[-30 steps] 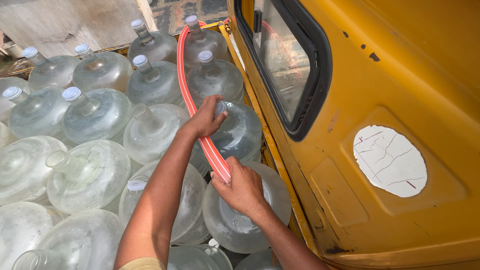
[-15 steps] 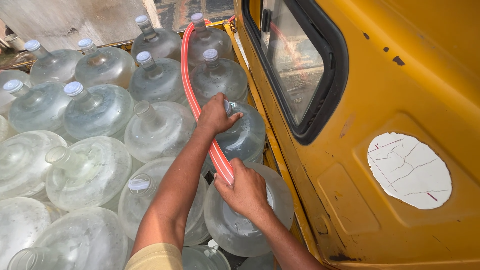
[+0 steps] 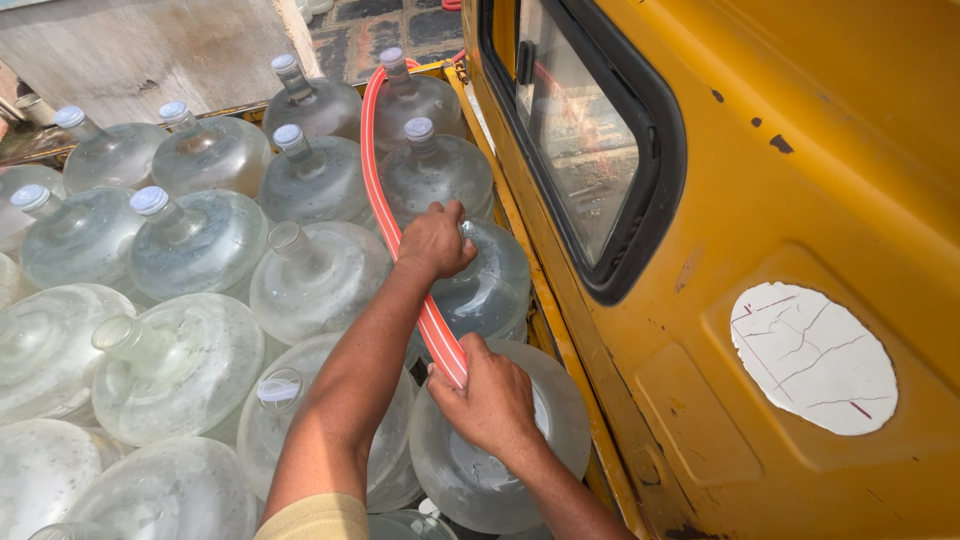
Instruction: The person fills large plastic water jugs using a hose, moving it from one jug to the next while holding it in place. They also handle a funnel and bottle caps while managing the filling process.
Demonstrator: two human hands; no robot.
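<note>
left hand (image 3: 432, 243): clenched on red hose (image 3: 380, 190), frame centre
right hand (image 3: 490, 400): gripping hose end
tip: keep hose steady over water jug (image 3: 490, 290)

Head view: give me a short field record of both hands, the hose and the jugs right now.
left hand: closed around the hose, on top of a jug by the cab wall
right hand: closed on the hose end, over the nearest jug
hose: red with pale stripes, runs from the far edge between the jugs to both hands
near jug: clear, mouth hidden under the right hand
jugs: clear, packed tight; far ones capped, several near ones uncapped
cab: yellow, window on its wall, right of the jugs
</note>
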